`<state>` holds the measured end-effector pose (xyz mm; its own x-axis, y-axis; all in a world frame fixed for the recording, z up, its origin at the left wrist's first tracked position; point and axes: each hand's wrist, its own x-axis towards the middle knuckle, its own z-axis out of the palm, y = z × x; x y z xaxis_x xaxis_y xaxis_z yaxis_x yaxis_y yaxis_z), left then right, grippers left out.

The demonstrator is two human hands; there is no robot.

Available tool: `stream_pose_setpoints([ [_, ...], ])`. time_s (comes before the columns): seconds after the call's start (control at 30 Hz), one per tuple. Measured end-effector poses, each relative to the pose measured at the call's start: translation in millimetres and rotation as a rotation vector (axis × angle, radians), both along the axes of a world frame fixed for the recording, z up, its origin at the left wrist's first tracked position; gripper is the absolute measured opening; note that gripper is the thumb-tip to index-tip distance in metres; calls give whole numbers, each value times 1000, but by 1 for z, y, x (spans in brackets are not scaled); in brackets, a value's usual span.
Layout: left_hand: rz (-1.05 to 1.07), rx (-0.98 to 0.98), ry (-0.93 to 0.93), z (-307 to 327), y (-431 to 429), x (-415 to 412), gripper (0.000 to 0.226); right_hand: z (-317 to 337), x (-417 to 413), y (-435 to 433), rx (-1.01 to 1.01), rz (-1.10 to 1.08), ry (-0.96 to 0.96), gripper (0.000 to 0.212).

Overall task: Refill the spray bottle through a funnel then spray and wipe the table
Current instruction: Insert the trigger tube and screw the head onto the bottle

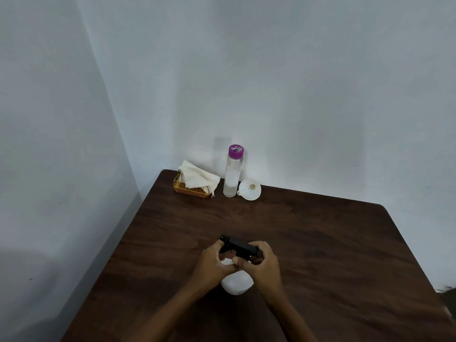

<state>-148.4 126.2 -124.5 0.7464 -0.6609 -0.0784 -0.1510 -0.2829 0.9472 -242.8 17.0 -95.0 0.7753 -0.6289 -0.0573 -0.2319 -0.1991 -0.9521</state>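
Note:
A white spray bottle (237,283) with a black trigger head (240,246) stands upright near the middle front of the dark wooden table (320,243). My left hand (213,264) wraps its neck from the left. My right hand (262,264) grips the collar under the black head from the right. The bottle's neck is hidden by my fingers. At the back, a clear water bottle (232,172) with a purple cap stands upright. A white funnel (250,189) lies on its side just right of it.
A gold wire holder (191,190) with white paper napkins (198,178) sits at the table's back left corner. White walls border the table at the left and the back. The table's right edge runs down toward the lower right.

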Motion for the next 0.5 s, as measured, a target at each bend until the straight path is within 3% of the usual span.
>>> stream_pose_setpoints([
  [0.17, 11, -26, 3, 2, 0, -3, 36, -1, -12, -7, 77, 134, 8, 39],
  [0.5, 34, 29, -29, 2, 2, -5, 31, -10, 1, 4, 38, -13, -22, 29],
])
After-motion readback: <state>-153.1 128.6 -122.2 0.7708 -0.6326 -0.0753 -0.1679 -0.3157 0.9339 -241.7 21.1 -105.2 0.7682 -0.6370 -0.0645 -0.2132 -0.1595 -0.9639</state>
